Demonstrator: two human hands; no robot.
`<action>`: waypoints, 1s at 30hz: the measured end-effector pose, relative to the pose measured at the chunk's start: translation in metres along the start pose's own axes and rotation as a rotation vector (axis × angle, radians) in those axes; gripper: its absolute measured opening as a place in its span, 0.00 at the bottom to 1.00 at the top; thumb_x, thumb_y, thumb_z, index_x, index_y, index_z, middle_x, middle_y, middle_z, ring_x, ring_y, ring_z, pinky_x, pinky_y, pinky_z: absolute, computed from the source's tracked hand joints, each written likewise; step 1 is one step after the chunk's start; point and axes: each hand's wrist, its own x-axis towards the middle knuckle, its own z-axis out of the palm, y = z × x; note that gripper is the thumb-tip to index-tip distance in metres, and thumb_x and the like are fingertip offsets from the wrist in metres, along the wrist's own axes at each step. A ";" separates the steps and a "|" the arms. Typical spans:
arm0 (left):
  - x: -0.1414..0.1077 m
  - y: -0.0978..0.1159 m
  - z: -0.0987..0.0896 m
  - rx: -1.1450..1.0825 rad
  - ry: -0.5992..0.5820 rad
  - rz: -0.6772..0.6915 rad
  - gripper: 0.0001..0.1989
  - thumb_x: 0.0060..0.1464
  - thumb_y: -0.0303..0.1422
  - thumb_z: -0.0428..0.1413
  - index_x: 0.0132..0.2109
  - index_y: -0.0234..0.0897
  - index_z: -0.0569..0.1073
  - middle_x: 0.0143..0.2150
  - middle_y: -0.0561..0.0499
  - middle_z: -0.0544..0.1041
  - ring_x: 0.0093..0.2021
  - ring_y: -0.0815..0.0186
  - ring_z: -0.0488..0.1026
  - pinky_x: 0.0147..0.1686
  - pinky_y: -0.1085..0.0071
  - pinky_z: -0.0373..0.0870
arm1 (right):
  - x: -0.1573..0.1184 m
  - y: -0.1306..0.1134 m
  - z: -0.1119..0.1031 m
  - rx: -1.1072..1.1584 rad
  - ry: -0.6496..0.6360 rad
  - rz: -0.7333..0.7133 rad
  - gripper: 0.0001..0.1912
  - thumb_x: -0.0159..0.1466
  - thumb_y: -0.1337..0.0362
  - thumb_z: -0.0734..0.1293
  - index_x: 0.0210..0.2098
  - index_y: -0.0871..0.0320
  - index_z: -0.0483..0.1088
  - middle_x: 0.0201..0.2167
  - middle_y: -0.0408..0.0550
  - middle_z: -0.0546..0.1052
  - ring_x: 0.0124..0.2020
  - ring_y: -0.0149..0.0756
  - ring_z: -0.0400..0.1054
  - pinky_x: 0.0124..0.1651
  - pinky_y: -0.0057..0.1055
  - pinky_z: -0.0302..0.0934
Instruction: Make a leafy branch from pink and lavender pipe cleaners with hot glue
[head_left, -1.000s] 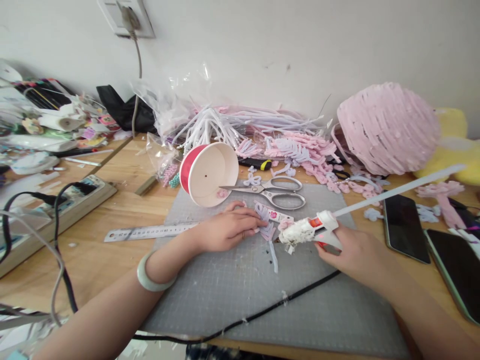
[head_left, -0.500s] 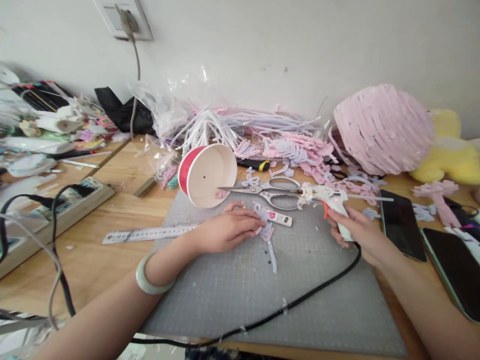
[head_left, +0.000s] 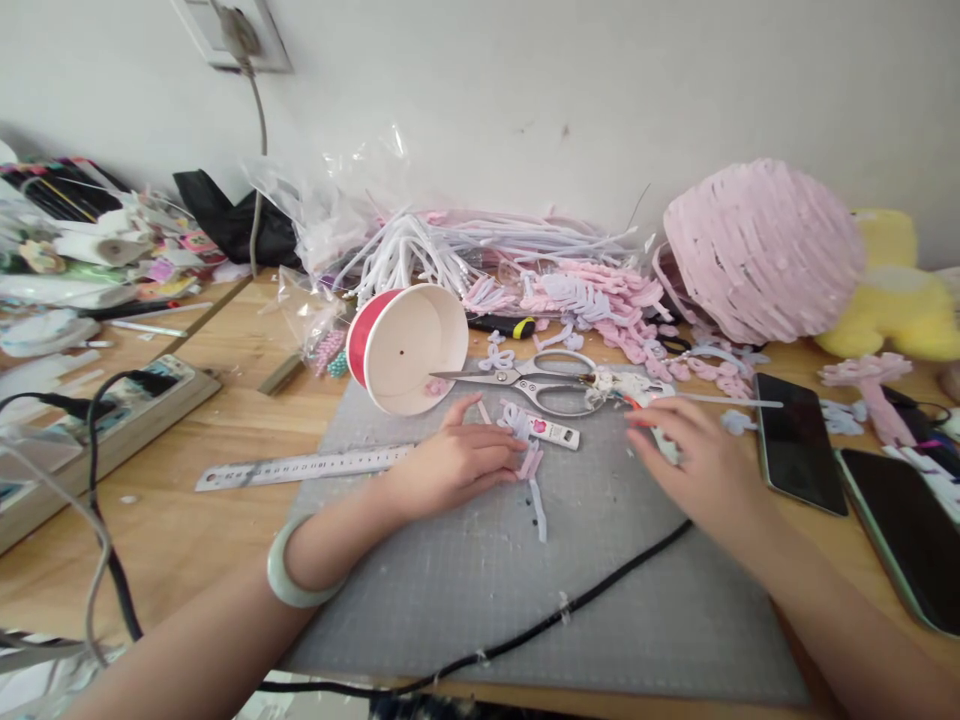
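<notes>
My left hand (head_left: 459,465) rests palm down on the grey cutting mat (head_left: 600,620), thumb raised and fingers stretched out. Its fingertips touch a bent lilac and pink pipe-cleaner piece (head_left: 531,462). My right hand (head_left: 701,475) is open, slightly blurred, partly covering the white glue gun (head_left: 637,383), which lies against the handles of the scissors (head_left: 536,383). Close to the pipe-cleaner piece lies a small white labelled stick (head_left: 556,432). Behind my left hand a red and white paper cup (head_left: 412,345) lies on its side.
A steel ruler (head_left: 300,467) lies left of my hand. A black cord (head_left: 540,617) crosses the mat. Two phones (head_left: 801,445) lie at the right. Pipe cleaners (head_left: 416,255), pink pieces (head_left: 607,290) and a pink wrapped ball (head_left: 765,250) line the wall. A power strip (head_left: 142,430) stands at left.
My right hand has let go of the glue gun's handle and its fingers have opened over it. My left thumb has lifted; the left fingers stay by the pipe-cleaner piece. The view has shifted slightly.
</notes>
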 end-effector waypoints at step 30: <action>0.000 0.004 0.000 0.067 0.042 -0.031 0.10 0.60 0.24 0.46 0.42 0.38 0.71 0.46 0.50 0.78 0.46 0.69 0.74 0.61 0.57 0.36 | 0.033 -0.040 0.037 0.021 -0.299 -0.535 0.07 0.64 0.68 0.60 0.37 0.59 0.71 0.36 0.48 0.75 0.38 0.37 0.63 0.41 0.34 0.49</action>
